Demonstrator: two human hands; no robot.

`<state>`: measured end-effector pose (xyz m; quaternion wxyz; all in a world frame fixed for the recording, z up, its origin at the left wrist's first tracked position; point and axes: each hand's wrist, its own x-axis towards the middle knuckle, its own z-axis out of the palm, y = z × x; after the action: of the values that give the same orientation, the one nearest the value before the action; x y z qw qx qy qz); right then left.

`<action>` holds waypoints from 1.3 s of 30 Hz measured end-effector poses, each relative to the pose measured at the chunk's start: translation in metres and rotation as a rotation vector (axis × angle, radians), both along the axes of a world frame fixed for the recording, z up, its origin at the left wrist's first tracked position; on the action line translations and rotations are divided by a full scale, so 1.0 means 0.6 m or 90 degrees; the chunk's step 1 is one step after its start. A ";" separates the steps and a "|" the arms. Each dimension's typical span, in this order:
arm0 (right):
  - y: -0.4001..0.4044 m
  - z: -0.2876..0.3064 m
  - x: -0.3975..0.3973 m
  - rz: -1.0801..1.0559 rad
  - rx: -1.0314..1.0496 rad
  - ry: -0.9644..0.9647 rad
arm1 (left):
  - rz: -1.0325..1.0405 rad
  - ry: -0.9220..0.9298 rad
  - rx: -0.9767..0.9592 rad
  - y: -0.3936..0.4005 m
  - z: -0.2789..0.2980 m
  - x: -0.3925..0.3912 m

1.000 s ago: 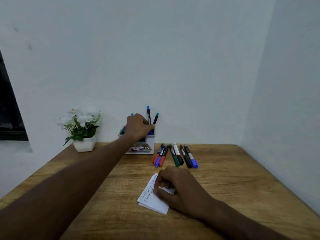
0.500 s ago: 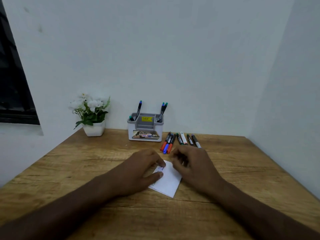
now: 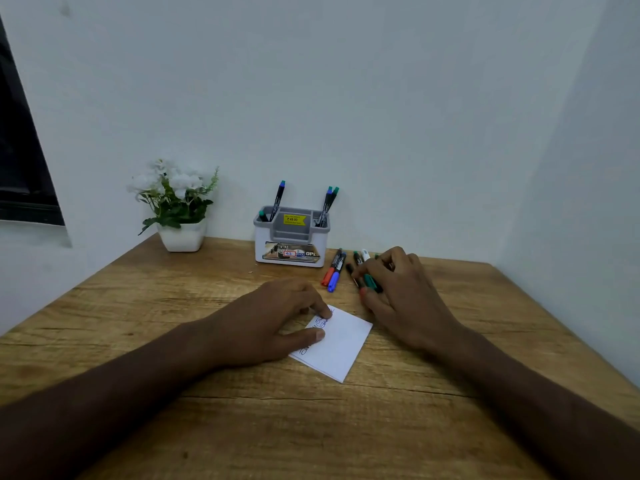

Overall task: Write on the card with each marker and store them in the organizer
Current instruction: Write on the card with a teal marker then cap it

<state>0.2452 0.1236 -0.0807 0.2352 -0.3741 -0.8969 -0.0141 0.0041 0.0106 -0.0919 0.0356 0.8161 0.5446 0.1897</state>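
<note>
Your left hand (image 3: 273, 320) presses a white card (image 3: 337, 344) flat on a wooden table (image 3: 138, 323) while your right hand (image 3: 398, 292) reaches into a row of markers.

At far left a white pot of flowers (image 3: 178, 206) stands against the wall. Your left hand lies palm down, fingers loosely spread, thumb and forefinger resting on the card's left edge beside some handwriting. Behind it, near the wall, stands the organizer (image 3: 291, 237), a white and grey box; two markers stand in its left compartment (image 3: 277, 202) and two in its right (image 3: 328, 206). Just right of the organizer, a red marker (image 3: 329, 270) and a blue marker (image 3: 336, 273) lie side by side on the table. Further right, your right hand's fingers curl over the other loose markers, touching a green marker (image 3: 370, 281); I cannot tell whether they grip it.
</note>
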 end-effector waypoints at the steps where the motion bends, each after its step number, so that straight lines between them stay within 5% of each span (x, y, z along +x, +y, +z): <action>1: -0.002 0.001 0.002 0.001 -0.002 0.006 | -0.001 -0.001 -0.001 -0.001 0.000 -0.001; 19: -0.017 0.019 0.016 -0.023 -0.050 -0.044 | -0.012 -0.126 0.032 -0.018 0.010 0.019; 22: -0.024 0.028 0.013 0.012 -0.088 0.097 | 0.005 -0.132 0.019 -0.019 0.009 0.019; 26: -0.059 0.037 -0.001 0.125 -0.398 0.431 | 0.026 -0.114 0.015 -0.026 0.014 0.025; 39: -0.094 0.003 -0.023 0.287 -0.727 0.562 | 0.042 -0.034 0.112 -0.018 0.009 0.016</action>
<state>0.2314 0.0674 -0.0788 0.3397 -0.2162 -0.6419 0.6525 0.0137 -0.0003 -0.0866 -0.0283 0.7925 0.5511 0.2597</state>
